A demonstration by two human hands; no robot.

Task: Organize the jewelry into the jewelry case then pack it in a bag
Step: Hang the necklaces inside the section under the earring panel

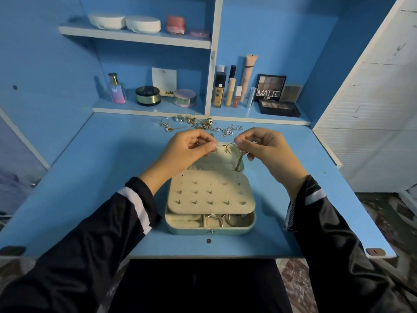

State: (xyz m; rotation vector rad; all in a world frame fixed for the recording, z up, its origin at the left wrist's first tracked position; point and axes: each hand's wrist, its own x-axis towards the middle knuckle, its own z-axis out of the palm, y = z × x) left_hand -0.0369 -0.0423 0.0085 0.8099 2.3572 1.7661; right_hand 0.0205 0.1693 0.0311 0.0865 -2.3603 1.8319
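**Desk editor:** Head view, centre frame: a fine chain (225,144) stretches between two hands above the open jewelry case (211,231). Who holds what?

**Photographer:** The left hand (191,146) pinches one end between thumb and fingertips. The right hand (259,144) pinches the other, fingers curled. The hands are apart and the chain runs nearly taut between them.

**Desk editor:** How will it handle?

**Photographer:** By the look, it is very light, limp and thin. It seems apt to tangle or kink, and could slide out of a loose pinch. A small pendant (228,150) hangs at mid-span. A darker bar-like piece (239,162) dangles below the right hand; whether it belongs to the same chain I cannot tell. The best hold is probably at the ends, where the fingers are.

**Desk editor:** Where is it relative to the case?

**Photographer:** Just over the raised lid (216,162), at the case's upper edge. Lower in the frame lies the earring panel (209,195), set with studs, and rings (217,219) show in the lower compartment.

**Desk editor:** What else is there to put away?

**Photographer:** Loose jewelry (200,125) lies heaped on the desk (90,188) just above the hands, under the shelf (146,108). No bag is in view.
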